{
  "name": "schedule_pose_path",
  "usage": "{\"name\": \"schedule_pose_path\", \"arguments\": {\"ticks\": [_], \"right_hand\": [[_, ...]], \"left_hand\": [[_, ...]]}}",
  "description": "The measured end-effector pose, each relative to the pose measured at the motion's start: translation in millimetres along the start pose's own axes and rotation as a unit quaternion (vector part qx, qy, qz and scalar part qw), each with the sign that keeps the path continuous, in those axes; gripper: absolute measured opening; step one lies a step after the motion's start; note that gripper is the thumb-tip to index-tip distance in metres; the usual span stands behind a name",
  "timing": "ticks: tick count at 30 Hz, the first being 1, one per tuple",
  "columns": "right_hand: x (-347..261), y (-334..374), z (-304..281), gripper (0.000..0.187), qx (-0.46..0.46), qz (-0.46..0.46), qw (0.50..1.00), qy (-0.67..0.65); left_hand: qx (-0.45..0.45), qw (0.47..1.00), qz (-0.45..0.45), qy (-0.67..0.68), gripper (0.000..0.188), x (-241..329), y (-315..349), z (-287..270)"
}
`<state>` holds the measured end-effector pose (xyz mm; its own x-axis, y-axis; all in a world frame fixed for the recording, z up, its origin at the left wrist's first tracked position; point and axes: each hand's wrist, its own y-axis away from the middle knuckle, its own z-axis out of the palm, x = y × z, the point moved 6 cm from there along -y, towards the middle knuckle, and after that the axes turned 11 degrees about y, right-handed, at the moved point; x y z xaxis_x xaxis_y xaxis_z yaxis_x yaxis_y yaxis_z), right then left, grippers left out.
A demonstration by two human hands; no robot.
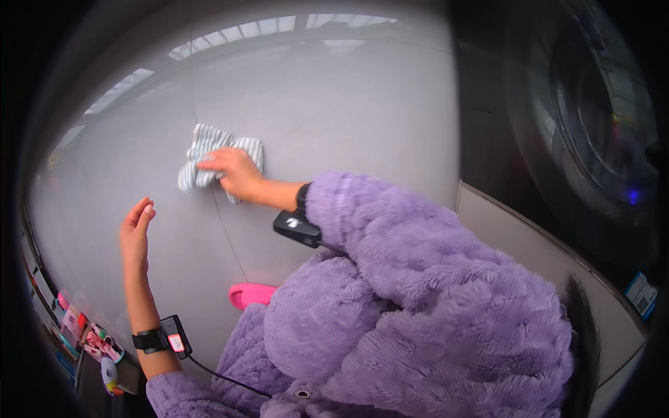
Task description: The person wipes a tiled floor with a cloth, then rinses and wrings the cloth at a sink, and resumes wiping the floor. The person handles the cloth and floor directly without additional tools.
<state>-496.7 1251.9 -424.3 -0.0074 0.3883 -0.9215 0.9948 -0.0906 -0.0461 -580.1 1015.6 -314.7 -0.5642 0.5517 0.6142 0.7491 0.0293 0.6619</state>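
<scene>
A crumpled cloth [207,141] with pale blue-grey and white stripes lies on the grey tiled floor [334,104]. My right hand [239,172] presses down on it with bent fingers, some of them hidden by its folds. Off to the left, apart from the cloth, my left hand [136,233] hangs over the floor. Its fingers are drawn together with the thumb against them, and I see nothing in them. Both wrists carry black straps with small black boxes.
On the right stands a dark front-loading washing machine [585,97] beside a grey panel [543,258]. A pink slipper [249,295] shows by my purple fleecy clothing. At the lower left, a shelf holds bottles and small colourful items [97,341].
</scene>
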Motion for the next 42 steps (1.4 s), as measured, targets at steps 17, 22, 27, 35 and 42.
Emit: {"name": "schedule_pose_path", "arguments": {"ticks": [17, 22, 27, 35, 42], "right_hand": [[40, 147, -240, 0.078, 0.149, 0.223, 0.866, 0.421], [61, 74, -19, 0.078, -0.12, -0.019, 0.92, 0.372], [64, 53, 147, 0.077, -0.249, -0.143, 0.901, 0.326], [95, 43, 346, 0.079, -0.402, -0.301, 0.818, 0.282], [100, 35, 388, 0.07, -0.531, -0.43, 0.663, 0.305]], "left_hand": [[-0.029, 0.969, -0.021, -0.243, 0.058, -77, 24, -30], [-0.02, 0.992, -0.067, -0.107, 0.054, -135, 6, -43], [0.113, 0.99, -0.073, 0.03, 0.044, -174, 78, -110], [0.287, 0.913, -0.067, 0.282, 0.034, -192, 155, -89], [0.266, 0.9, -0.012, 0.345, 0.039, -187, 143, -47]]}}
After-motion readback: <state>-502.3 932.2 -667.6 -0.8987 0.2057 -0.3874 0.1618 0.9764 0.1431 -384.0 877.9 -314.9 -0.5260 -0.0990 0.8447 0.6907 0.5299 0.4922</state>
